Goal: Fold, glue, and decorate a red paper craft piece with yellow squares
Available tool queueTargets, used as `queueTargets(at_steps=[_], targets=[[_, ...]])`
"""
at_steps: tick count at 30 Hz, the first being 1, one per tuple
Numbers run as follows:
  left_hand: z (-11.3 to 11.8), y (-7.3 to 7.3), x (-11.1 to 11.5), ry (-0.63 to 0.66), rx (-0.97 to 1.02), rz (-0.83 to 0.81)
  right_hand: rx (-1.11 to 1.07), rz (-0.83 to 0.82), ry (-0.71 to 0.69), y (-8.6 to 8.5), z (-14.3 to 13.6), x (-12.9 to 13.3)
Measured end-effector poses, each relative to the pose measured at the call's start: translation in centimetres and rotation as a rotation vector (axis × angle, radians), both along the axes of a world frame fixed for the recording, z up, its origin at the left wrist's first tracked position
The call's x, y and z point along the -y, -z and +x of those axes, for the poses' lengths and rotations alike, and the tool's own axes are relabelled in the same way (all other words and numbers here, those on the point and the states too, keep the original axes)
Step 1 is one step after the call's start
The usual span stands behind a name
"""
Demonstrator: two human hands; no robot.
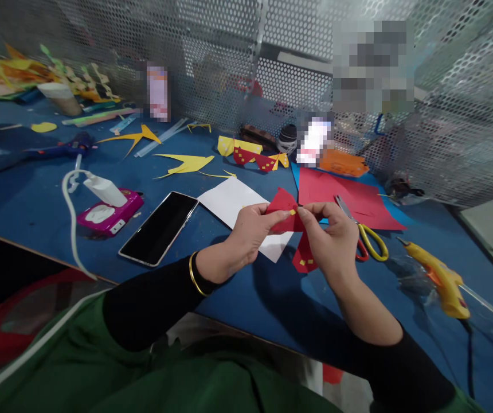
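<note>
My left hand (250,230) pinches a red paper cut-out (281,201) between thumb and fingers, the thumb lying beside a small yellow paper square (292,212). At the cut-out's right side, the closed thumb and fingertips of my right hand (335,235) meet its edge; whether a small piece is between them is hidden. A lower red part with yellow squares hangs beneath my hands. Under them lies a white paper sheet (238,201). Scissors (373,241) with red and yellow handles lie just right of my right hand.
A yellow glue gun (439,281) lies at right, near red paper (349,198). To the left are a phone (159,229) and a purple power socket (111,212) with a white charger. Red paper glasses (255,159) and yellow cut-outs (186,163) sit behind, before a perforated metal partition (212,51).
</note>
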State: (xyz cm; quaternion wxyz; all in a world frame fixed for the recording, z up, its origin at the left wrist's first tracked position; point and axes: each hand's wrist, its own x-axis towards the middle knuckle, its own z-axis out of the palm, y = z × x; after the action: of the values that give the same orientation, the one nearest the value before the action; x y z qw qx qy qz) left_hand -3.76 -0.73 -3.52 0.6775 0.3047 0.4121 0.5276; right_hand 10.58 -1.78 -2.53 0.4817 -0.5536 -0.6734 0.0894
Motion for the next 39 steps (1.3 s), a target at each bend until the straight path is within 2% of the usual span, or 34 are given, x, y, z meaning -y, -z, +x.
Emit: queueTargets(at_steps=[27, 39], targets=[[0.21, 0.33, 0.05, -0.013, -0.036, 0.011, 0.17, 0.026, 0.014, 0.52, -0.14, -0.19], [0.37, 0.02, 0.38, 0.024, 0.001, -0.014, 0.078, 0.068, 0.037, 0.53, -0.52, -0.22]])
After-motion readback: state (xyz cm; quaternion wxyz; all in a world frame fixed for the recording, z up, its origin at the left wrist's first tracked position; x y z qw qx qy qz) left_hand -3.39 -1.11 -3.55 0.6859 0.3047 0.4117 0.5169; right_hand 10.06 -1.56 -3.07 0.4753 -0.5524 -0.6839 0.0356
